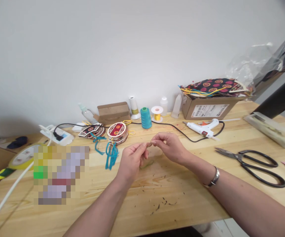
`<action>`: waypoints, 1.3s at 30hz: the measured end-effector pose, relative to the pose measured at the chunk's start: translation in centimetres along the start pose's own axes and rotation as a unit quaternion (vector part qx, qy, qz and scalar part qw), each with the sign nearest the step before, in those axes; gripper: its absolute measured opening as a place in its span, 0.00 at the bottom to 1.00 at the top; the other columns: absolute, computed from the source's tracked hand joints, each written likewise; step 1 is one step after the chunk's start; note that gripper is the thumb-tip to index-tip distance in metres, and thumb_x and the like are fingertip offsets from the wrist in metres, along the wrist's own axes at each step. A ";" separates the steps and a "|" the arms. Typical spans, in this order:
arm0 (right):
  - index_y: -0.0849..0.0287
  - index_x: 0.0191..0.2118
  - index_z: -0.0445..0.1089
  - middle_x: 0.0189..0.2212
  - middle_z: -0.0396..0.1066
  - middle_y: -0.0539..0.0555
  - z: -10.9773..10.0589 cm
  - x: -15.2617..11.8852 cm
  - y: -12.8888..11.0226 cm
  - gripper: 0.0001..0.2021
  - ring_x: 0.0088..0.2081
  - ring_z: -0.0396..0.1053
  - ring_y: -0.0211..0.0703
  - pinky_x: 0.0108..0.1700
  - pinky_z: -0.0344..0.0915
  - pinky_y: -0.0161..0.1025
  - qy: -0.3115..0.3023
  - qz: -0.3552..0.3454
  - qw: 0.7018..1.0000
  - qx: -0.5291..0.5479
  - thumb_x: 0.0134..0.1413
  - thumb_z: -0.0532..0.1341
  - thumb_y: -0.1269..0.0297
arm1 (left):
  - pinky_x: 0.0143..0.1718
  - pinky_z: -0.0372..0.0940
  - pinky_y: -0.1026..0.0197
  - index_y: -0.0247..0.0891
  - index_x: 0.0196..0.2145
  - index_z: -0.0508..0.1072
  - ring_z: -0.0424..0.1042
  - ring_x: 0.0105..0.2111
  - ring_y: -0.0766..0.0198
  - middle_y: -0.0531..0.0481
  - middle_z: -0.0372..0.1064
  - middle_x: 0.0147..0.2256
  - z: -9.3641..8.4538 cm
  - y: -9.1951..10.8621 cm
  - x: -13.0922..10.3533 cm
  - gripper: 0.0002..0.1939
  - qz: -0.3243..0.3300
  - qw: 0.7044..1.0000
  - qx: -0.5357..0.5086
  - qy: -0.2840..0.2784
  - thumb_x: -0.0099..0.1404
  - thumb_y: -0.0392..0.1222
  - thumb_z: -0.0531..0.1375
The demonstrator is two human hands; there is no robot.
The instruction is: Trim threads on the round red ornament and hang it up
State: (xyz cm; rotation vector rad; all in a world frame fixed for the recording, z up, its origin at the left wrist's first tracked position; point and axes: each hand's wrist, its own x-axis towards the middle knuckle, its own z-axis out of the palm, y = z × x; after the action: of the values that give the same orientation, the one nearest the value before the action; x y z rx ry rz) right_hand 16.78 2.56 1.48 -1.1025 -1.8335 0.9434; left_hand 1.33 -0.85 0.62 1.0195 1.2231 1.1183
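My left hand (134,159) and my right hand (169,145) meet above the middle of the wooden table, fingertips pinched close together. Between them runs a short piece of thin greenish cord (149,144), mostly hidden by the fingers. A pale green loop (147,164) shows just below my left fingers, and I cannot tell whether it belongs to the same cord. Left of my hands is a stack of round red-and-cream ornaments (117,131) with teal tassels (112,156). A teal thread cone (145,118) and a spool of yellow cord (157,115) stand behind them.
Black-handled scissors (241,158) and a white glue gun (203,127) lie to the right. A cardboard box (206,107) overflowing with patterned pieces stands behind. A clear plastic case (273,130) is far right. A power strip (58,135) and a blurred patch are left.
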 end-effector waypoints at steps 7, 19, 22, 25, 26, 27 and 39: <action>0.61 0.25 0.72 0.23 0.73 0.49 0.1 0.1 -0.2 0.08 0.27 0.65 0.34 0.32 0.59 0.32 0.002 0.011 1.000 0.013 0.52 0.58 0.71 | 0.13 0.39 0.69 0.32 0.27 0.75 0.49 0.12 0.78 0.58 0.59 0.15 0.0 0.2 0.3 0.14 -0.037 0.999 -0.020 -0.022 0.51 0.47 0.65; 0.59 0.31 0.76 0.27 0.76 0.50 0.1 0.4 0.8 0.06 0.28 0.69 0.37 0.32 0.62 0.34 -0.019 0.063 0.996 0.063 0.48 0.61 0.66 | 0.13 0.42 0.70 0.32 0.23 0.75 0.51 0.13 0.78 0.56 0.62 0.15 -0.3 0.0 0.5 0.13 -0.013 0.999 -0.032 0.029 0.49 0.47 0.66; 0.60 0.28 0.76 0.25 0.76 0.50 0.1 0.3 0.7 0.06 0.27 0.68 0.37 0.31 0.62 0.34 0.004 0.062 0.997 0.035 0.48 0.61 0.67 | 0.14 0.43 0.71 0.32 0.23 0.75 0.52 0.13 0.77 0.56 0.63 0.16 -0.3 0.0 0.6 0.12 -0.009 0.999 -0.029 0.034 0.49 0.46 0.66; 0.60 0.28 0.75 0.25 0.76 0.51 0.3 0.3 0.4 0.06 0.26 0.68 0.37 0.30 0.62 0.33 0.024 0.051 0.998 0.017 0.48 0.61 0.67 | 0.14 0.43 0.70 0.32 0.23 0.75 0.52 0.13 0.77 0.55 0.64 0.16 -0.3 -0.1 0.7 0.12 -0.005 0.999 -0.026 0.035 0.49 0.46 0.66; 0.60 0.27 0.75 0.24 0.76 0.51 0.3 0.2 0.3 0.05 0.26 0.68 0.37 0.30 0.62 0.33 0.031 0.047 0.998 0.015 0.48 0.61 0.67 | 0.14 0.43 0.70 0.32 0.23 0.75 0.52 0.13 0.77 0.55 0.64 0.16 -0.3 -0.1 0.7 0.12 -0.004 0.999 -0.025 0.036 0.50 0.46 0.66; 0.60 0.27 0.75 0.24 0.75 0.51 0.4 0.2 0.3 0.05 0.25 0.68 0.37 0.29 0.61 0.33 0.039 0.044 0.998 0.014 0.48 0.62 0.66 | 0.14 0.43 0.70 0.32 0.23 0.74 0.52 0.13 0.77 0.55 0.64 0.16 -0.3 -0.1 0.7 0.12 -0.004 0.999 -0.025 0.036 0.50 0.46 0.66; 0.59 0.29 0.73 0.25 0.73 0.52 1.0 -0.9 0.3 0.09 0.29 0.65 0.38 0.35 0.56 0.37 0.042 -0.154 0.962 -0.220 0.56 0.58 0.67 | 0.15 0.40 0.68 0.33 0.20 0.72 0.49 0.13 0.77 0.55 0.64 0.17 -0.3 -0.4 0.7 0.15 0.019 0.998 -0.023 0.047 0.51 0.49 0.65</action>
State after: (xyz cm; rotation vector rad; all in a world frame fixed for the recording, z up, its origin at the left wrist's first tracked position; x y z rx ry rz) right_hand 16.31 1.61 0.56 -1.0483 -2.1230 0.3085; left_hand 1.07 -0.18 0.12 0.9680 1.2524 1.2304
